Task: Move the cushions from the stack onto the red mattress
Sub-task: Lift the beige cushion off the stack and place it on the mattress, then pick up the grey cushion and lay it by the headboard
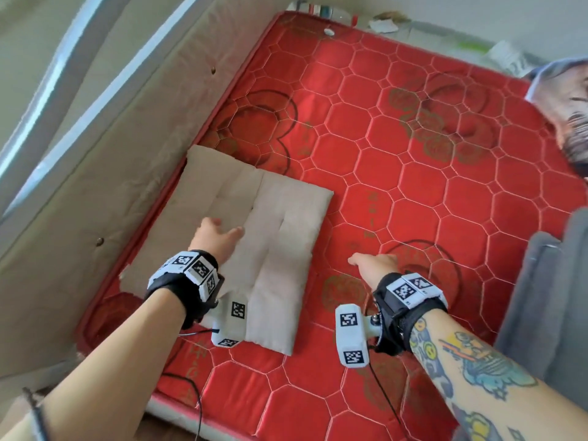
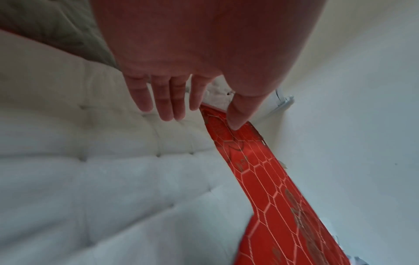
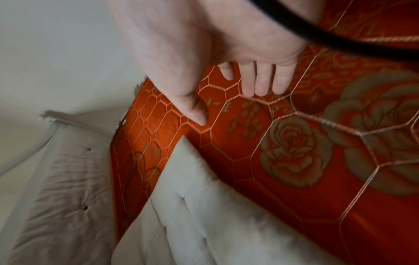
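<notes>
A beige tufted cushion lies flat on the near left part of the red quilted mattress. My left hand is over the cushion's near half, fingers straight and spread, holding nothing. In the left wrist view the left hand hovers just above the cushion. My right hand is over bare mattress to the right of the cushion, fingers straight. The right wrist view shows this right hand above the mattress, with the cushion's corner below it.
A beige padded panel with buttons leans along the mattress's left edge. Clutter and paper lie beyond the far edge. Printed fabric and grey cloth sit at the right side. A black cable hangs from my left wrist.
</notes>
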{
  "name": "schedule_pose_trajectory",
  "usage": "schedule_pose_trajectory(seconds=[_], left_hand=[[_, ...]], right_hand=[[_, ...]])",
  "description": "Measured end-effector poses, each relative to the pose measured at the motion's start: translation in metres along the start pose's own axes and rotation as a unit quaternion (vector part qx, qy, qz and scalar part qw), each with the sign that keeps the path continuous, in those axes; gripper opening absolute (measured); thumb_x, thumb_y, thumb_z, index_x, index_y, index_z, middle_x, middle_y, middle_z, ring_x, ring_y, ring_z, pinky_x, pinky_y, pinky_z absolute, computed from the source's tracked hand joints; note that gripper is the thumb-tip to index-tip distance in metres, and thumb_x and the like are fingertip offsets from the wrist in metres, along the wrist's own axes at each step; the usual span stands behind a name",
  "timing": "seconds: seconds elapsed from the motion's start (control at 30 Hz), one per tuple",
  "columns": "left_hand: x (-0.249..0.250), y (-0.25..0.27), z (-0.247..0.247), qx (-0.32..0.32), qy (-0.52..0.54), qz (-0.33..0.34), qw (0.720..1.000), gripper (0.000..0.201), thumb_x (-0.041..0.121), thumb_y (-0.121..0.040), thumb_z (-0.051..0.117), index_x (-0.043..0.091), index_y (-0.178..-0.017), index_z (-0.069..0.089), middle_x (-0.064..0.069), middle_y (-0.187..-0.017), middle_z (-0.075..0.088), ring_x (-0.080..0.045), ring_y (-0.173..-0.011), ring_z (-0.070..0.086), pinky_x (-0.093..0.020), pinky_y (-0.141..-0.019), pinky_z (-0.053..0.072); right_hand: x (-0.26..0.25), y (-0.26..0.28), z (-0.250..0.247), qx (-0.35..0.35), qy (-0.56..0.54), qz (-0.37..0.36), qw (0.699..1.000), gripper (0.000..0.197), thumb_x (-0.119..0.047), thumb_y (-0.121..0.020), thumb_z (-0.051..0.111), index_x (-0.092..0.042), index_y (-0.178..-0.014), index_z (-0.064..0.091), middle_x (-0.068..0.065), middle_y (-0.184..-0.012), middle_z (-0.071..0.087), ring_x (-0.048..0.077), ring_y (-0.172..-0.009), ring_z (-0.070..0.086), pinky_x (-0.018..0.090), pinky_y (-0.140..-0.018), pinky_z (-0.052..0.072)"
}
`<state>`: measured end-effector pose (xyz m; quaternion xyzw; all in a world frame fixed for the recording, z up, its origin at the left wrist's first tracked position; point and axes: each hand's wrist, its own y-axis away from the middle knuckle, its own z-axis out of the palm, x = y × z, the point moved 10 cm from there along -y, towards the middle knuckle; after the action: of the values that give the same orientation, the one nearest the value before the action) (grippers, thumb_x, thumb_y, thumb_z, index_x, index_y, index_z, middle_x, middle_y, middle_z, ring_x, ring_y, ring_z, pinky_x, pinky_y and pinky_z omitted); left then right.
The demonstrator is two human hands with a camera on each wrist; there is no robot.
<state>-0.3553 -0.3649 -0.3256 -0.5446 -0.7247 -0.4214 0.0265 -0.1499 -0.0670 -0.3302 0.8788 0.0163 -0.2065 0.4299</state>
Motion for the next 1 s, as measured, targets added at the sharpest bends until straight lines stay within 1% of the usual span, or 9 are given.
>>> schedule_pose_trajectory(seconds=[0.2,0.37,0.47,0.53,0.63,0.7,0.8,0.9,1.0], left_hand=[[0.048,0.058,0.063,-0.030,0.039,0.019,0.999,0.065,0.037,-0.085,0.061,0.006,-0.139,0.042,-0.015,-0.137,0.055,-0.029,-0.125,0.053,-0.030,-0.100,0.037],[0.092,0.109,0.140,-0.074,0.057,0.037,0.995,0.067,0.049,-0.073,0.062,0.005,-0.123,0.060,-0.014,-0.116,0.068,-0.033,-0.113,0.062,-0.036,-0.094,0.049],[0.112,0.136,0.195,-0.127,0.085,0.034,0.988,0.068,0.050,-0.067,0.065,0.006,-0.120,0.063,-0.022,-0.122,0.066,-0.038,-0.114,0.062,-0.047,-0.097,0.049],[0.119,0.157,0.233,-0.171,0.094,0.009,0.981,0.074,0.052,-0.059,0.065,0.007,-0.117,0.063,-0.018,-0.117,0.068,-0.033,-0.102,0.066,-0.041,-0.091,0.051],[0.133,0.201,0.297,-0.226,0.100,-0.016,0.969,0.037,0.045,-0.067,0.064,0.016,-0.088,0.064,-0.005,-0.083,0.064,-0.024,-0.079,0.057,-0.035,-0.074,0.045],[0.139,0.226,0.332,-0.246,0.096,-0.026,0.964,0.027,0.044,-0.071,0.063,0.019,-0.082,0.060,-0.005,-0.092,0.060,-0.024,-0.086,0.057,-0.034,-0.075,0.047],[0.147,0.263,0.384,-0.291,0.113,-0.036,0.949,0.028,0.036,-0.086,0.058,0.013,-0.102,0.057,-0.007,-0.106,0.055,-0.024,-0.096,0.053,-0.030,-0.071,0.046],[0.148,0.290,0.419,-0.320,0.109,-0.053,0.940,0.052,0.039,-0.087,0.056,0.007,-0.129,0.054,-0.006,-0.108,0.056,-0.024,-0.098,0.053,-0.039,-0.087,0.047],[0.150,0.312,0.441,-0.337,0.107,-0.058,0.934,0.051,0.037,-0.090,0.055,0.006,-0.131,0.053,-0.002,-0.095,0.058,-0.018,-0.080,0.056,-0.034,-0.078,0.046]], right_hand=[[0.043,-0.018,-0.082,0.016,-0.039,0.006,0.999,0.071,-0.022,-0.084,0.068,0.005,-0.138,0.030,0.016,-0.117,0.053,0.026,-0.089,0.050,0.031,-0.073,0.038],[0.103,-0.040,-0.176,0.069,-0.066,0.033,0.995,0.082,-0.027,-0.076,0.074,0.004,-0.139,0.032,0.012,-0.127,0.053,0.033,-0.115,0.056,0.037,-0.087,0.044],[0.145,-0.051,-0.237,0.089,-0.079,0.049,0.992,0.091,-0.039,-0.061,0.076,0.000,-0.136,0.041,0.016,-0.130,0.055,0.033,-0.109,0.057,0.043,-0.093,0.047],[0.179,-0.057,-0.278,0.113,-0.080,0.073,0.988,0.097,-0.045,-0.051,0.075,-0.002,-0.132,0.046,0.017,-0.131,0.054,0.036,-0.110,0.057,0.047,-0.095,0.048],[0.234,-0.056,-0.350,0.169,-0.076,0.117,0.976,0.091,-0.042,-0.062,0.075,-0.007,-0.138,0.041,0.018,-0.140,0.044,0.038,-0.120,0.051,0.045,-0.100,0.045],[0.267,-0.058,-0.390,0.199,-0.072,0.140,0.967,0.091,-0.045,-0.063,0.073,-0.010,-0.140,0.038,0.019,-0.141,0.042,0.041,-0.118,0.052,0.045,-0.101,0.045],[0.315,-0.060,-0.438,0.235,-0.089,0.166,0.953,0.088,-0.044,-0.066,0.074,-0.006,-0.138,0.039,0.018,-0.142,0.043,0.038,-0.126,0.046,0.042,-0.104,0.039],[0.360,-0.062,-0.464,0.247,-0.110,0.197,0.942,0.102,-0.057,-0.056,0.073,-0.004,-0.138,0.040,0.018,-0.141,0.047,0.035,-0.124,0.050,0.044,-0.105,0.039],[0.400,-0.062,-0.475,0.243,-0.138,0.224,0.934,0.100,-0.052,-0.068,0.073,-0.001,-0.143,0.030,0.020,-0.145,0.041,0.036,-0.127,0.048,0.042,-0.104,0.039]])
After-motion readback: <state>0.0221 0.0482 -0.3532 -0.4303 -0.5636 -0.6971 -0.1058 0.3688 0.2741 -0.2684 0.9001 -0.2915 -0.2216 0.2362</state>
